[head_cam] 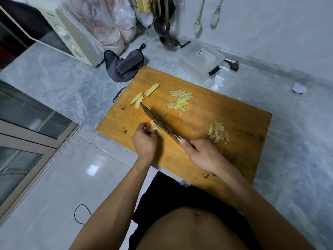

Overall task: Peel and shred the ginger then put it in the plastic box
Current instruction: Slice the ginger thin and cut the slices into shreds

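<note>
Two bare forearms reach forward over a wooden cutting board set on a grey marble desk. At the board's near left, the left hand curls its fingers down onto a stack of ginger slices, pinning it beside the flat of a cleaver. Wrapped round the cleaver's handle, the right hand has its thumb lying along the top, and the blade angles away toward the board's far left corner. Three uncut ginger slices lie just beyond the blade's tip. Shredded ginger sits in a loose pile at the board's far middle, and a heap of ginger peelings lies to the right, near the knife hand. Beyond the board's far right corner stands the clear plastic box, apart from all the ginger. A dark grey cloth is bunched at the board's far left corner, with a cream microwave behind it and ladles hanging on the wall.
</note>
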Motion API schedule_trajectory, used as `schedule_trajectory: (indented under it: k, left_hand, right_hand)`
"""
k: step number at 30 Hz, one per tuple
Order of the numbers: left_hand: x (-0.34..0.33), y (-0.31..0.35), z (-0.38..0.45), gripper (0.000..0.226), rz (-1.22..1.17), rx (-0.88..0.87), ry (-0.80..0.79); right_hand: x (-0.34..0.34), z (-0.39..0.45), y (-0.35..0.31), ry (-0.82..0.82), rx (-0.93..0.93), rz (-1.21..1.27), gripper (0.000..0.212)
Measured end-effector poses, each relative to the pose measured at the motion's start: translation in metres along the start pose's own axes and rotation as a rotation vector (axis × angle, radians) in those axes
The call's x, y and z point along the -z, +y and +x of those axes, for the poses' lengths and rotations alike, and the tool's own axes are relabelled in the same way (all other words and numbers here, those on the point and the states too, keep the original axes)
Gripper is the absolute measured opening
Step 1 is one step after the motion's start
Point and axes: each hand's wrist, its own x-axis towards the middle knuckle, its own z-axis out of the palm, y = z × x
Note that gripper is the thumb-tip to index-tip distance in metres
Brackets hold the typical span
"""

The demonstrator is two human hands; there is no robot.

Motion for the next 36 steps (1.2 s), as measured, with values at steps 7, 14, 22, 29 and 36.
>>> schedule_trajectory:
  k: [7, 14, 22, 29, 36]
  left_hand:
    - [0.007, -0.012, -0.004, 0.023, 0.323, -0.325, -0.104]
    - [0.02, -0.03, 0.011, 0.031, 0.496, -0.57, -0.246]
    - [0.025, -0.025, 0.02, 0.043, 0.384, -0.534, -0.302]
    - [0.037, -0.014, 0.049, 0.048, 0.57, -0.679, -0.548]
    - [0.043, -0.006, 0.059, 0.03, 0.59, -0.591, -0.553]
  right_hand:
    - [0.0, 0.006, -0.004, 0.017, 0.012, -0.059, 0.064]
    - [0.002, 0.006, -0.005, 0.003, -0.001, -0.017, 0.06]
    - [0.004, 0.004, -0.002, 0.007, -0.054, 0.103, 0.07]
    - [0.008, -0.001, 0.001, 0.036, -0.045, 0.173, 0.056]
    - [0.011, -0.003, 0.002, 0.015, -0.04, 0.171, 0.058]
